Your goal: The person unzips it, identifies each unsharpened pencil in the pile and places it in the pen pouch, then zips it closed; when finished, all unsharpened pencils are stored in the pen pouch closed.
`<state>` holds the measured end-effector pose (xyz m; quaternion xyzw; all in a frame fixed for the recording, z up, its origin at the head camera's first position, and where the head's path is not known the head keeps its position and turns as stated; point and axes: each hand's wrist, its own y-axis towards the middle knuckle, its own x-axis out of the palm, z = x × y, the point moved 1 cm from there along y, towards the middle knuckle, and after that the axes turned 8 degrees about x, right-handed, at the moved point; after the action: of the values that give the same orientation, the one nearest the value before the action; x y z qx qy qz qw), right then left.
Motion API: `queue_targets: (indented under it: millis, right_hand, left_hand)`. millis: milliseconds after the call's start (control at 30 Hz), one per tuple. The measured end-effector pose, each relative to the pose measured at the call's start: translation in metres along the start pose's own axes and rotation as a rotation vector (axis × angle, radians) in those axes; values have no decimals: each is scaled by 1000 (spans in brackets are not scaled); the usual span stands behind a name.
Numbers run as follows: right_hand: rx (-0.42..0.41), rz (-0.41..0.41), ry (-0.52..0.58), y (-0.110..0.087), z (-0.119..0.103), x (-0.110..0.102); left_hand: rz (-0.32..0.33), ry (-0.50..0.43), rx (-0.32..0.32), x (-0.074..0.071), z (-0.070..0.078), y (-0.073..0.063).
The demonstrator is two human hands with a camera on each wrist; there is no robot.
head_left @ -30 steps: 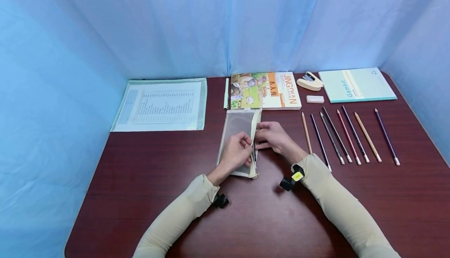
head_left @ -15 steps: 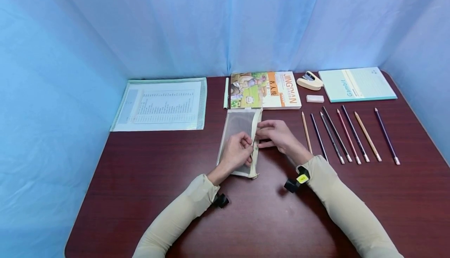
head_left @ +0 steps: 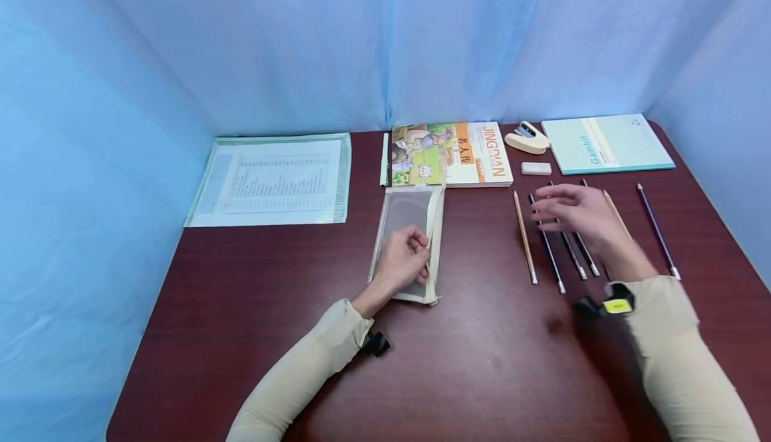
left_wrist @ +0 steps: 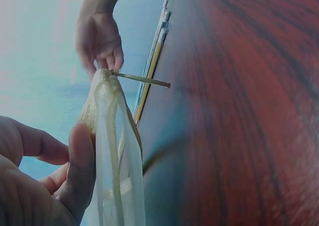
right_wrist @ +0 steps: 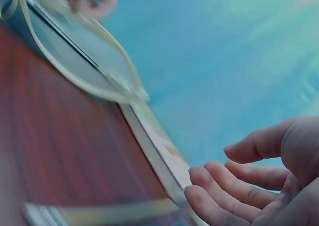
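Observation:
My left hand [head_left: 402,254] pinches the cream zipped edge of a see-through pencil pouch [head_left: 405,209] lying mid-table. In the right wrist view the pouch's mouth gapes and a dark pencil [right_wrist: 62,35] lies inside. Over the row of pencils on the right, my right hand [head_left: 575,217] hovers with loosely bent fingers and nothing in them. A wood-coloured pencil [head_left: 525,241] and a dark blue pencil [head_left: 549,254] lie just left of it. A purple pencil [head_left: 658,231] lies to its right. The hand partly covers several others.
Behind the pouch lies a picture-covered book [head_left: 476,167], with a pale green pen [head_left: 384,161] beside it. Back right are a cream stapler [head_left: 525,139], an eraser [head_left: 536,169] and a pale green notebook [head_left: 620,154]. A mesh-edged document folder [head_left: 271,201] lies at the back left.
My right hand has left the pouch's mouth and moved right, over the pencils. The dark pencil seen at the opening earlier has gone into the pouch. My left hand keeps its hold.

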<state>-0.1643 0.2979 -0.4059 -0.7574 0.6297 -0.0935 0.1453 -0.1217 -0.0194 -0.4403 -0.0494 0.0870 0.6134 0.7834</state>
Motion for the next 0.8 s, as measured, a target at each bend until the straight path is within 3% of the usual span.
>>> queue_targets:
  millis: [133,333,467,633,800]
  right_hand:
    - [-8,85,-1,-14,-1,-48]
    - [71,264,-399,-24,6,-92]
    - [102,288,-636,-23,13,-103]
    - [59,328,-952,-15,18,-104]
    - [60,337,-1077,-7,20,-98]
  left_hand:
    - [-7,3,0,0,0,1]
    - [-2,6,0,0,1,0]
    - [2,8,6,0,1,0]
    - [-1,1,6,0,0,0]
    - [-3,-9,-2,1,0,0]
